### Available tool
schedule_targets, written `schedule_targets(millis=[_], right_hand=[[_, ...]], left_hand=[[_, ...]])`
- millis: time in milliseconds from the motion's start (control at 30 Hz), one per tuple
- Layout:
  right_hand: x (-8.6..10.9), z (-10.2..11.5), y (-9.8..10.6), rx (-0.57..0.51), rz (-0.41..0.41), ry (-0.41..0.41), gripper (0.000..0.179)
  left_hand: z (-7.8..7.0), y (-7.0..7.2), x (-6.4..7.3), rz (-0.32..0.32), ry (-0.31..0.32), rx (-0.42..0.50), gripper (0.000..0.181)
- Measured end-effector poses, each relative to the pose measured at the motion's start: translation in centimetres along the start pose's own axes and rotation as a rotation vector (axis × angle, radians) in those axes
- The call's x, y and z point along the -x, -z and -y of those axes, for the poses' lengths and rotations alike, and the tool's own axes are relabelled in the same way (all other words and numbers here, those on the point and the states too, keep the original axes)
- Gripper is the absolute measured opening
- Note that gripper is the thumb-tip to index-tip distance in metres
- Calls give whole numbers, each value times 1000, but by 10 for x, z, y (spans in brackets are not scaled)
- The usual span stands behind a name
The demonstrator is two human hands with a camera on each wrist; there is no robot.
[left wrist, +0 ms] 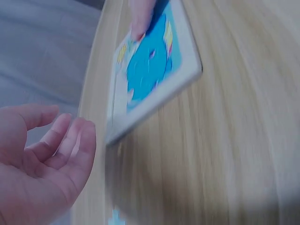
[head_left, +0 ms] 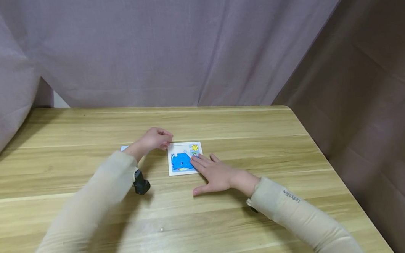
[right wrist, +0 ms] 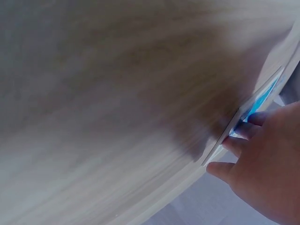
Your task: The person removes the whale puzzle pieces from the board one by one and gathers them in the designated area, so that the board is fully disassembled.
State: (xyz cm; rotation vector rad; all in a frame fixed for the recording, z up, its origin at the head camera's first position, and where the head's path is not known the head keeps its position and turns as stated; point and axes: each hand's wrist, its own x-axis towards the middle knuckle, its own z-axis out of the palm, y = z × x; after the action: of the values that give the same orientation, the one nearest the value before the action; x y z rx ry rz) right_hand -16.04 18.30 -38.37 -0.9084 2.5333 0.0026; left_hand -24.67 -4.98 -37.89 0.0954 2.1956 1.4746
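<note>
A jigsaw puzzle board (head_left: pixel 186 173) with a white frame lies on the table; its picture has a blue animal (head_left: pixel 181 160) and a yellow flower (head_left: pixel 194 147). Paler, without colour, is the upper-left part of the picture. My right hand (head_left: pixel 217 175) rests flat with spread fingers over the board's right side, hiding part of it. By the upper-left corner is my left hand (head_left: pixel 155 138); in the left wrist view its fingers (left wrist: pixel 84 145) are loosely bent with nothing between them. A light blue puzzle piece (left wrist: pixel 116 218) lies on the table, mostly hidden by the left wrist in the head view.
The wooden table (head_left: pixel 258 139) ends at a grey curtain (head_left: pixel 150 49) at the back, with a darker curtain (head_left: pixel 376 94) along the right edge. A small pale speck (head_left: pixel 161 229) is on the tabletop near me. A black wrist camera (head_left: pixel 141 182) hangs from the left sleeve.
</note>
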Motion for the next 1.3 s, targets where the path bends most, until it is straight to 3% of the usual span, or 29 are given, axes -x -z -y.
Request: schedule_targets(millis=[233,533,833,1067,1300], right_hand=[[0,1,2,-17,22,-9,99],[0,3,0,-6,26,-6,98],[2,5,1,3,33,-4,98],[2,5,1,2,47,-14,98],[3,6,0,12,49,-11,98]], left_hand=[[-7,-23,-6,10,2,-10,35],[-9,-41,-9,54,-3,61,36],[-10,-46,-3,52,23,-6,37],[-13,-49,-1,50,30,32,41],[-13,-53,-1,49,37,135,42]])
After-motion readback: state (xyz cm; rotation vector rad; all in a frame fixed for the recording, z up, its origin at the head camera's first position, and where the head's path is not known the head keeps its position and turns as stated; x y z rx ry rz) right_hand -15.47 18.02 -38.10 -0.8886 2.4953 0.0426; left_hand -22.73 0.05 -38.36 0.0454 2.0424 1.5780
